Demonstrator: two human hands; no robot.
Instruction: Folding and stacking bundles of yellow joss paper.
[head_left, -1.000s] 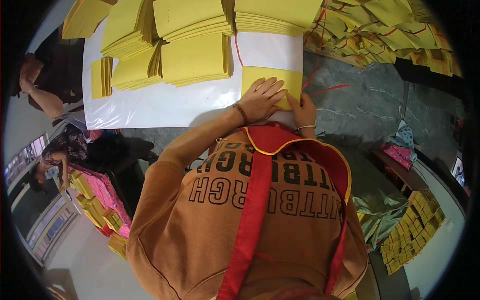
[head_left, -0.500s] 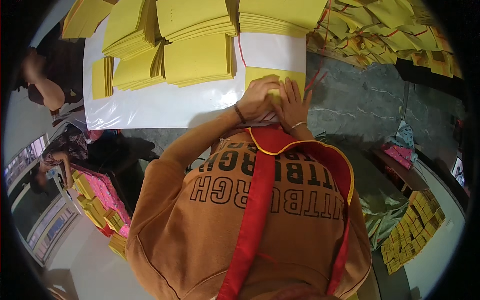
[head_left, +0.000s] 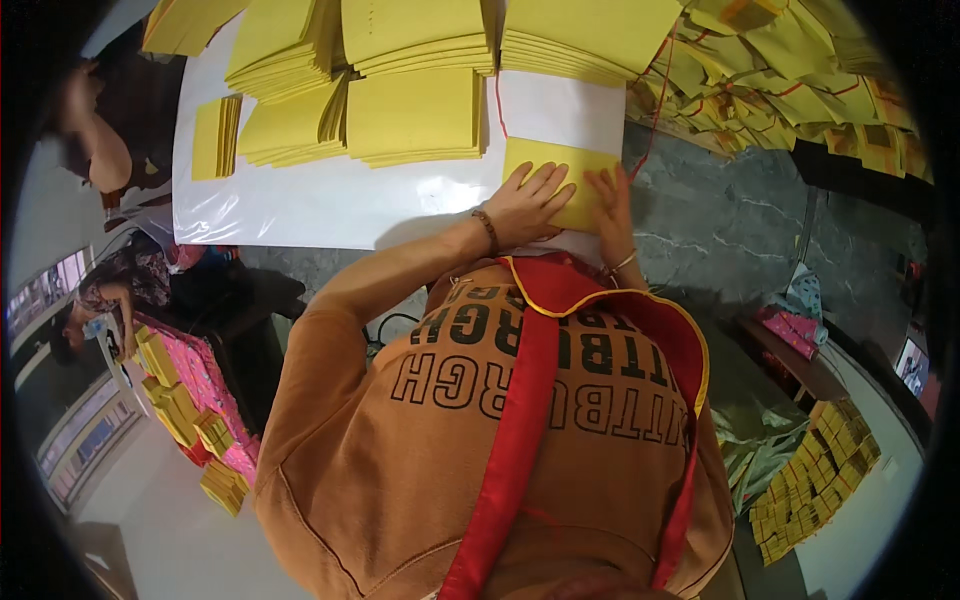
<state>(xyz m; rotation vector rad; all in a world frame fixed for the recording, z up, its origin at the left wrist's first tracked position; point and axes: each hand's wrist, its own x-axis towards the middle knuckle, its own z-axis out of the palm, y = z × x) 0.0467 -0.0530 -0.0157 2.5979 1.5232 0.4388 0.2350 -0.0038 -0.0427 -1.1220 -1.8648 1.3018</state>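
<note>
A piece or small stack of yellow paper (head_left: 535, 150) lies at the near right corner of the white-covered table; its thickness is hard to tell. My left hand (head_left: 528, 207) rests spread across its near left part, palm down. At its right edge stands my right hand (head_left: 613, 212), fingers raised and apart, the palm side turned toward the paper. A red string (head_left: 502, 105) runs down to the paper's far left edge. Another red string (head_left: 655, 125) comes down beside my right fingertips. Part of the paper is hidden under my left hand.
Several stacks of yellow paper (head_left: 415, 112) cover the far side of the white table (head_left: 300, 215). Bundles tied with red string (head_left: 800, 95) lie at the far right. At the left, a person (head_left: 110, 290) sits by a pink cloth (head_left: 210, 380) bearing yellow stacks. More bundles (head_left: 815, 480) lie lower right.
My hands, pressed close together on the paper before, have come apart. The left now lies flatter and spread, while the right has shifted to the paper's right edge. The whole view has shifted slightly.
</note>
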